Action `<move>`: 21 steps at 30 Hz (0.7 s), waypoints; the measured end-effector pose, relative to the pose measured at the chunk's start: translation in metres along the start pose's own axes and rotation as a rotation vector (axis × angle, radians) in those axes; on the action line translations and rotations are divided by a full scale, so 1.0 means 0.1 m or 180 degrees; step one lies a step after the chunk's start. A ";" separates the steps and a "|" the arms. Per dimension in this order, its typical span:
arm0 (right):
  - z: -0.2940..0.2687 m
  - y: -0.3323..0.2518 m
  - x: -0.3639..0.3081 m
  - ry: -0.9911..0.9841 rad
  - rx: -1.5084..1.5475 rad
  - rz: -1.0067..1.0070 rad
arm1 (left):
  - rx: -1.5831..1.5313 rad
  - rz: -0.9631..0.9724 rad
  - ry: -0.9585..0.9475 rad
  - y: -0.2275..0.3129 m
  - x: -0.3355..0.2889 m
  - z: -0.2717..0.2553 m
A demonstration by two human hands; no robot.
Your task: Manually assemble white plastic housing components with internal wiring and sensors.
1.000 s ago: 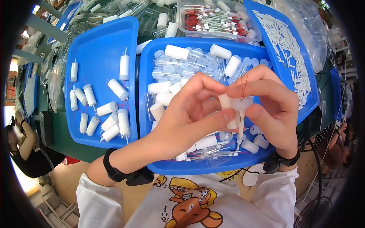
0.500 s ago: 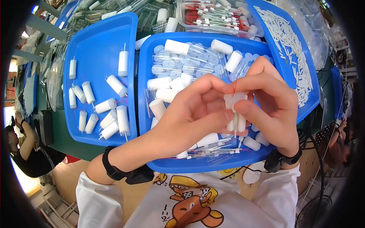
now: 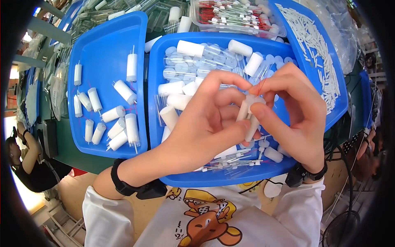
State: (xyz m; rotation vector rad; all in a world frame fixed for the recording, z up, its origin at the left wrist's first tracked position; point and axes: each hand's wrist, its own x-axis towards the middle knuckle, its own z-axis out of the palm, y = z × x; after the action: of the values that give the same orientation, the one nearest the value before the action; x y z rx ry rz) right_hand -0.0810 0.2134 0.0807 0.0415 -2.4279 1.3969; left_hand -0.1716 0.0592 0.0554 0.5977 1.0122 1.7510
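Over the middle blue tray (image 3: 193, 179), both hands hold one small part, a cluster of white rods (image 3: 252, 127) with a whitish cap at its upper end. My left hand (image 3: 205, 123) is closed, its thumb and fingers around the rods from the left. At the cap, my right hand (image 3: 294, 111) pinches with thumb and forefinger. Thin red threads (image 3: 259, 87) stick out above the cap between the fingertips. My fingers partly hide the part. Below and around lie white foam-like cylinders (image 3: 190, 48), clear tubes, and translucent discs (image 3: 181, 68).
On the left, another blue tray (image 3: 109, 37) carries several white cylinders with thin wires and red threads. A blue tray (image 3: 338, 88) of short white rods stands at right. Behind is a clear box (image 3: 238, 31) of red-threaded pieces. Other people sit at both sides.
The rod cluster has turned and tilted in my fingers, its lower end now leaning left. My left forefinger has lifted, and the right fingers have shifted around the cap.
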 end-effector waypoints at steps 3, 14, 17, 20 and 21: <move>0.00 -0.01 0.00 -0.0079 0.0847 0.0490 | -0.0038 0.0064 -0.0059 -0.05 0.00 -0.02; -0.09 0.04 0.01 -0.0296 0.1370 0.0544 | 0.0068 -0.0006 -0.0108 0.01 0.02 -0.03; -0.09 0.01 0.00 -0.0302 0.1460 0.0671 | -0.0246 -0.0050 -0.0207 -0.01 0.02 -0.06; -0.10 0.02 -0.01 -0.0255 0.1410 0.0723 | -0.0123 0.0109 -0.0175 -0.02 0.02 0.00; -0.12 0.06 0.00 -0.0319 0.1302 0.0624 | 0.0007 0.0198 -0.0135 -0.01 0.01 0.03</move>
State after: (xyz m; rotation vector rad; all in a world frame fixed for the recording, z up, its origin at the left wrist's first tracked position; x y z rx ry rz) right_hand -0.0784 0.2261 0.0813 -0.0300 -2.2287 2.0052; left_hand -0.1692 0.0619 0.0560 0.6716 0.9756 1.7842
